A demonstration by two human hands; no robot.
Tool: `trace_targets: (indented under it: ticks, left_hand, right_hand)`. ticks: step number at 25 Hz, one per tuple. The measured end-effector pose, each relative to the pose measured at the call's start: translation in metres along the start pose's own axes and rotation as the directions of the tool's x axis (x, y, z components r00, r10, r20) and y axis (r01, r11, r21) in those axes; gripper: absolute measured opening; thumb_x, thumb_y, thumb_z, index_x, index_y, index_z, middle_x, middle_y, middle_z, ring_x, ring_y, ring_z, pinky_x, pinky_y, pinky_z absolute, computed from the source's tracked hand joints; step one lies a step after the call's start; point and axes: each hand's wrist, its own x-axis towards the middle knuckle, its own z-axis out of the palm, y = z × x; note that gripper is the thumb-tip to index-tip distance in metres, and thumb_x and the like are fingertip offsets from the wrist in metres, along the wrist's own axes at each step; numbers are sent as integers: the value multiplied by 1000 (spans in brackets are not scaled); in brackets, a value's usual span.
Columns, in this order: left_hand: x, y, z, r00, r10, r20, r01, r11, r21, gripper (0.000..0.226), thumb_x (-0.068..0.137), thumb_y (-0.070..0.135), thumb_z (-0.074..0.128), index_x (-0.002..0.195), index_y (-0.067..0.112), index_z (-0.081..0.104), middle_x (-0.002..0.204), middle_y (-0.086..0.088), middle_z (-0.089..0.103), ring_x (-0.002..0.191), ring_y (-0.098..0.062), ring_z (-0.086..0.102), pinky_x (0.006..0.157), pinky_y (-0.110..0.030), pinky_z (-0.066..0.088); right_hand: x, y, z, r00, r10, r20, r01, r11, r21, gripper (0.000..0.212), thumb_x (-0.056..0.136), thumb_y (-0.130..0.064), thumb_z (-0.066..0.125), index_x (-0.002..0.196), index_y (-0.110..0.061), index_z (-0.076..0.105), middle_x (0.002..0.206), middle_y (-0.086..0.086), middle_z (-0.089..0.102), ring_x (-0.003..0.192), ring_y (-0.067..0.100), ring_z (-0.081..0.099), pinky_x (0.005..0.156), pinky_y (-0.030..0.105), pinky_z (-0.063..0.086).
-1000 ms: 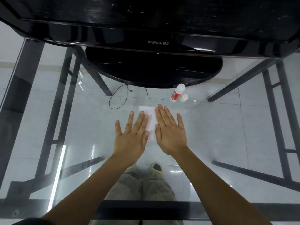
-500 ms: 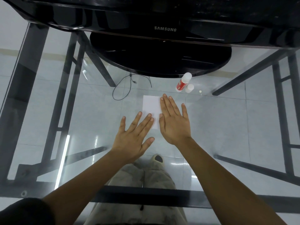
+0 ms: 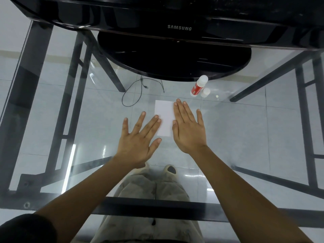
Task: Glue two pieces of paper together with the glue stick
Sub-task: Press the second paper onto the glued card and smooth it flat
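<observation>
While flat under straight, empty fingers (image 3: 182,111) of left hand (image 3: 138,142) and right hand (image 3: 188,132), paper (image 3: 164,116) lengthwise, pointing away.

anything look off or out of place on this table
Nothing spilled or damaged. The paper lies flat, with the left hand and right hand at its edges. Only oddity: a loose white cap-like piece stands beside the glue stick, so the stick may be uncapped.

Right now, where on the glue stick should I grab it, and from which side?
Probably the red barrel of the glue stick, from the near side: it stands upright, the monitor base is close behind, and a small white cylinder sits at its right.
</observation>
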Motion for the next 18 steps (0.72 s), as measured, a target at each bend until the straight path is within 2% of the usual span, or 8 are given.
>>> trace_targets:
  ticks: [2,6,10,14,18]
  left_hand:
    - [1,4,-3,999,-36,6,36,999,-35,60,86,58,-11,139,32,-23,148,15,-21,137,-18,-26,104,-49,-24]
    - [5,9,-1,999,17,44,-15,999,-45,56,83,56,-19,133,36,-33,147,16,-25,135,-17,-31,102,-50,-27]
    - [22,3,-5,990,-138,22,140,980,-141,55,87,54,-11,138,36,-23,146,21,-22,133,-14,-33,103,-51,-23]
    - [28,13,-2,999,-54,2,54,995,-88,53,90,53,-7,138,35,-22,152,17,-15,135,-15,-30,104,-52,-21]
    - [39,0,-5,985,-173,-23,169,978,-120,52,91,50,-5,137,35,-23,143,20,-22,134,-16,-29,106,-54,-16]
  right_hand:
    - [0,1,0,1000,2,-2,-2,1000,2,55,96,-36,13,147,-19,3,157,-2,6,140,10,-8,113,41,-5]
    - [0,0,0,1000,0,2,0,1000,-4,55,96,-37,14,147,-20,3,157,-2,6,138,9,-11,113,41,-6]
    - [0,0,0,1000,5,4,-5,1000,14,55,96,-37,14,147,-20,4,157,-3,7,139,9,-9,113,41,-4]
    - [0,1,0,1000,-2,-1,2,1000,20,54,96,-37,16,147,-19,9,157,-1,10,143,14,1,114,42,-2]
    - [0,1,0,1000,2,-19,-1,999,33,54,97,-37,21,147,-18,14,156,0,15,143,17,9,113,42,-1]
